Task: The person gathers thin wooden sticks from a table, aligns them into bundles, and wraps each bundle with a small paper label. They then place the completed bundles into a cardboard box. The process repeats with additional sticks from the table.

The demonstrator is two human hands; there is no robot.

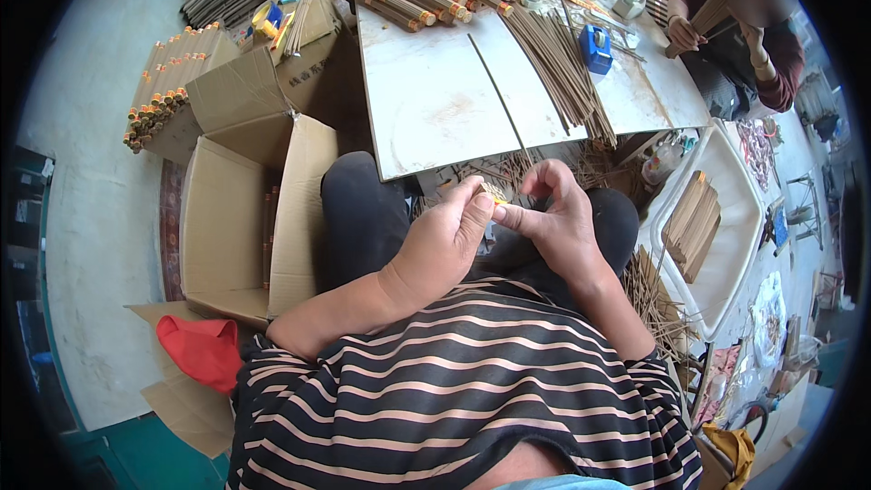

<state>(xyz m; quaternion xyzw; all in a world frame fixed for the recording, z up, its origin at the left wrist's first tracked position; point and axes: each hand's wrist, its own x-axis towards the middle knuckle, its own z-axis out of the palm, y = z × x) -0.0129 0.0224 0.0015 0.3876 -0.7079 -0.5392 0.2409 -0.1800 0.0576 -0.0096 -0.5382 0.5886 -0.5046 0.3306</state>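
Over my lap, my left hand [451, 231] is closed around a bundle of incense sticks [493, 190], whose pale end and yellow band show between the hands; the rest of it is hidden. My right hand [561, 218] is beside it, thumb against the yellow band and the other fingers bent and held apart from it. Just beyond the hands, one long loose stick [497, 91] lies across the white table [426, 100] and past its near edge. Loose brown incense sticks [553, 63] lie fanned out to the right of it.
Banded bundles [390, 0] are stacked at the table's back, and a blue tape dispenser [596, 48] stands at right. An open cardboard box [204, 218] is on my left. A white tub [739, 259] on my right holds sticks [694, 227]. Across the table a person [771, 63] holds sticks.
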